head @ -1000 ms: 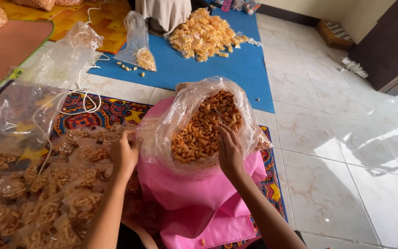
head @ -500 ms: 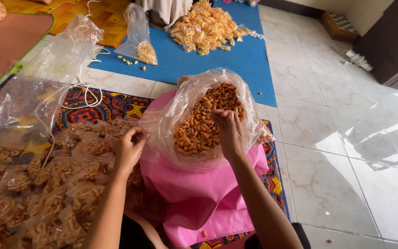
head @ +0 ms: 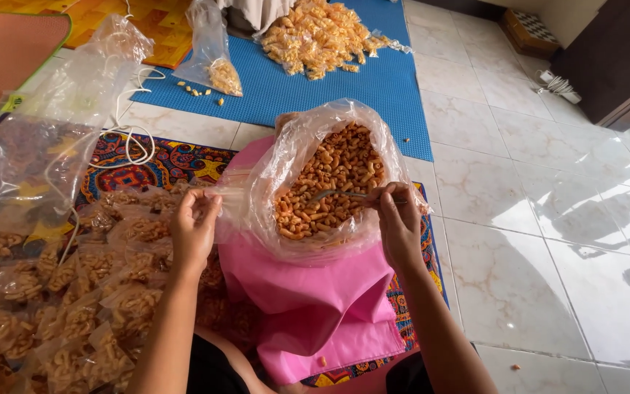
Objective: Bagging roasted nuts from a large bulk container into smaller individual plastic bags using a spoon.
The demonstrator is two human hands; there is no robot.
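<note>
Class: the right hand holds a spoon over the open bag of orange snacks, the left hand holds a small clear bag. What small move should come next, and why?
Probably dip the spoon into the snacks: its bowl looks empty, and the small clear bag in the left hand seems unfilled.

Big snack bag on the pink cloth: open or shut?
Open. The bag has its mouth spread wide with snacks visible inside; the right hand holds a spoon in it.

Tiled floor (head: 519, 241) bears blue mat (head: 373, 102), patterned rug (head: 162, 160).
</note>
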